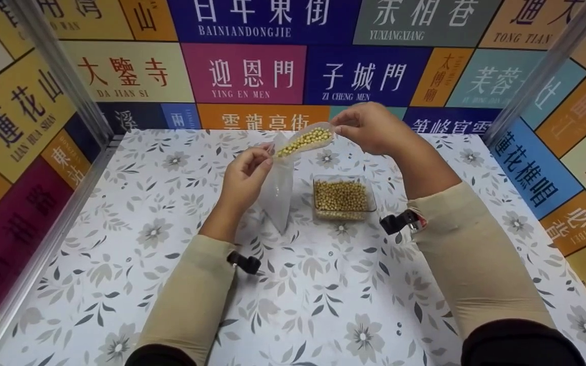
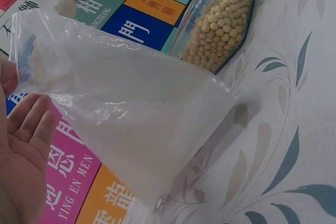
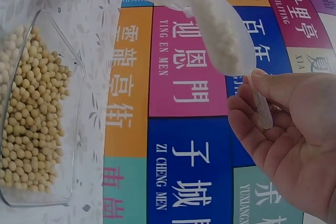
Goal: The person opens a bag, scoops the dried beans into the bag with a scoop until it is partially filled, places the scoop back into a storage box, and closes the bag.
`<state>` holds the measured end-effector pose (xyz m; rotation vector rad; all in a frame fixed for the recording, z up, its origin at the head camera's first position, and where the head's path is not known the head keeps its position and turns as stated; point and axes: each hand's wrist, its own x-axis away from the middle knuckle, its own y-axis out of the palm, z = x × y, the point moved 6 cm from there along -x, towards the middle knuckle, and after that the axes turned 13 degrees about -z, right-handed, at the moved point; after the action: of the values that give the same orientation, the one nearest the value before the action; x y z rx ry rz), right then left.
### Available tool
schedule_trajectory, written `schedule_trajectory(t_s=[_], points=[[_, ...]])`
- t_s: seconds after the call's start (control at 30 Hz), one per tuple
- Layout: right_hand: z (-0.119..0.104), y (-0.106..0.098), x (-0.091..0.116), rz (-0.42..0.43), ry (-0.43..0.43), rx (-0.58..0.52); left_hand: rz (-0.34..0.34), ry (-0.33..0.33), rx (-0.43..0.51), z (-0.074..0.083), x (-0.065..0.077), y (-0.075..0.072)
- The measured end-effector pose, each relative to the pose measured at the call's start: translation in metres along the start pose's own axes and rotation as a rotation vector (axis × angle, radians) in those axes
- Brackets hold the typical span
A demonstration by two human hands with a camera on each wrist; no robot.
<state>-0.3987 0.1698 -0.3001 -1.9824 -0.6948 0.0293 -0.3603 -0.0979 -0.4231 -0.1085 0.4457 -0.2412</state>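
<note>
My left hand (image 1: 244,175) pinches the mouth of a translucent plastic bag (image 1: 276,198), which hangs upright with its lower end close over the table. In the left wrist view, no beans show in the lower part of the bag (image 2: 142,103). Between finger and thumb, my right hand (image 1: 372,127) holds the short handle of a whitish translucent scoop (image 3: 231,40). Soybeans (image 1: 313,137) fill the scoop, whose front end lies at the bag's mouth, tilted down toward it. A clear rectangular container (image 1: 344,216) of soybeans (image 1: 341,194) stands right of the bag.
The table carries a white cloth (image 1: 283,310) with grey flowers and leaves. Behind it rises a wall of coloured panels (image 1: 244,76) with lettering. Dark straps (image 1: 244,262) sit at both sleeves.
</note>
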Motion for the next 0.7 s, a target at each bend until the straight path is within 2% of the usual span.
schedule_trajectory(t_s=[0.2, 0.47, 0.7], points=[[-0.0026, -0.0034, 0.0042, 0.01, -0.014, 0.013, 0.008, 0.031, -0.012, 0.0019, 0.0, -0.0006], [-0.0011, -0.0012, 0.0049, 0.038, -0.019, 0.022, 0.011, 0.019, -0.047, 0.0024, -0.0011, -0.0001], [-0.0028, -0.0019, 0.008, 0.049, -0.029, 0.011, 0.015, 0.033, -0.04, 0.0033, -0.0014, 0.0]])
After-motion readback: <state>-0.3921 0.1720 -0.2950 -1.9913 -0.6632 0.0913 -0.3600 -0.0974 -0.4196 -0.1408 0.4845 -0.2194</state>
